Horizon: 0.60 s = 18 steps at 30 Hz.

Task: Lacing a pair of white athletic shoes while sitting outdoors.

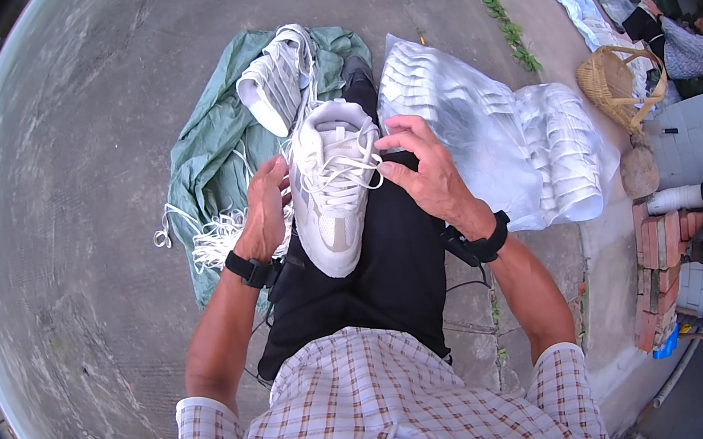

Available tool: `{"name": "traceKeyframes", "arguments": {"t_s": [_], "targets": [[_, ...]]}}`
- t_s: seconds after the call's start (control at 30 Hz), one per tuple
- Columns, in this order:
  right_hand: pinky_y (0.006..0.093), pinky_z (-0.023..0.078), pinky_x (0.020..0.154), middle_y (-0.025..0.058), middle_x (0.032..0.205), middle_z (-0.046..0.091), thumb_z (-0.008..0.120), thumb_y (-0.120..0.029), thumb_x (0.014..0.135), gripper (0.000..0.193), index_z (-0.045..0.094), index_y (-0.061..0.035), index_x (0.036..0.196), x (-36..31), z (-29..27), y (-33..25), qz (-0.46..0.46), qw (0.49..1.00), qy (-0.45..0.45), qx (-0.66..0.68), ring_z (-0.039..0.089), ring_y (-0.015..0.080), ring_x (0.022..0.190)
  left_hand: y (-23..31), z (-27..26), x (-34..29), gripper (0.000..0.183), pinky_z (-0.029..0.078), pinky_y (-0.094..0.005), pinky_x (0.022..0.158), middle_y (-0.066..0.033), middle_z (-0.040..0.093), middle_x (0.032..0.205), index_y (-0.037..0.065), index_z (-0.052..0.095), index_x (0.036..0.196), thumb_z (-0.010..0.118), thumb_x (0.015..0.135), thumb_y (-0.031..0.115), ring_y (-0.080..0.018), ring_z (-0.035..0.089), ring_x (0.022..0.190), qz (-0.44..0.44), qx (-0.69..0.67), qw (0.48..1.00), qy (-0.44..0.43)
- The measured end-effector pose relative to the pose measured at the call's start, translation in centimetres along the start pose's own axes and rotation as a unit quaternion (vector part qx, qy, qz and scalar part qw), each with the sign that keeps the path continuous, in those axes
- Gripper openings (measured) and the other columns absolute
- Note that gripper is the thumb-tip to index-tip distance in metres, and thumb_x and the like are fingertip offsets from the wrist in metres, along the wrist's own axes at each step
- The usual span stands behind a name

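A white and grey sneaker (334, 222) rests on my black-trousered lap, its toe toward me. White laces (342, 167) cross its tongue, and a loose loop hangs at its right side. At the shoe's left side is my left hand (267, 206), fingers slightly bent and apart; whether it touches the shoe I cannot tell. My right hand (427, 168) stands by the lace loop at the right, thumb and fingers spread with a gap between them. Beyond the toe-up view, a bundle of white shoe uppers (282, 76) lies on a green sheet (209, 163).
Loose white laces (220, 241) are heaped on the sheet to my left. Clear plastic bags of stacked white shoe parts (454, 115) lie at right. Farther right are a wicker basket (607, 89), a brick stack (658, 257) and another person (687, 47).
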State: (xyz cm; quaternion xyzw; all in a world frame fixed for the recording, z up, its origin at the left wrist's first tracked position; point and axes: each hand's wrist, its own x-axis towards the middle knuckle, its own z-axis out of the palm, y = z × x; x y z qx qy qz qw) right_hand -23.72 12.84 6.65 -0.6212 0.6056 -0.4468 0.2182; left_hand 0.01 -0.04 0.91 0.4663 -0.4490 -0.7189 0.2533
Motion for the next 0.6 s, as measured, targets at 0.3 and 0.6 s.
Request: {"name": "traceKeyframes", "arguments": {"t_s": [0.3,0.6], "targets": [[0.0302,0.049,0.072,0.0091,0.083,0.065,0.069,-0.018,0.082,0.028,0.069,0.0050,0.097,6.0,-1.9,3.9,0.350,0.907,-0.089,0.217,0.062,0.0180,0.077,3.3,1.3,-1.7,0.041,0.048,-0.0384,0.106,-0.0159,0.065,0.129,-0.009,0.055,0.132,0.059,0.101,0.019,-0.0242,0.065,0.115,-0.125,-0.292,0.934,-0.162],[0.0397,0.060,0.088,0.0205,0.109,0.073,0.061,-0.002,0.083,0.043,0.065,0.0040,0.126,5.3,-6.5,3.2,0.347,0.868,0.038,0.355,0.073,0.0339,0.098,1.8,-0.4,-0.9,0.046,0.042,-0.0383,0.111,-0.0138,0.063,0.135,-0.006,0.050,0.139,0.052,0.105,0.026,-0.0242,0.061,0.123,-0.089,-0.340,0.919,-0.177]]}}
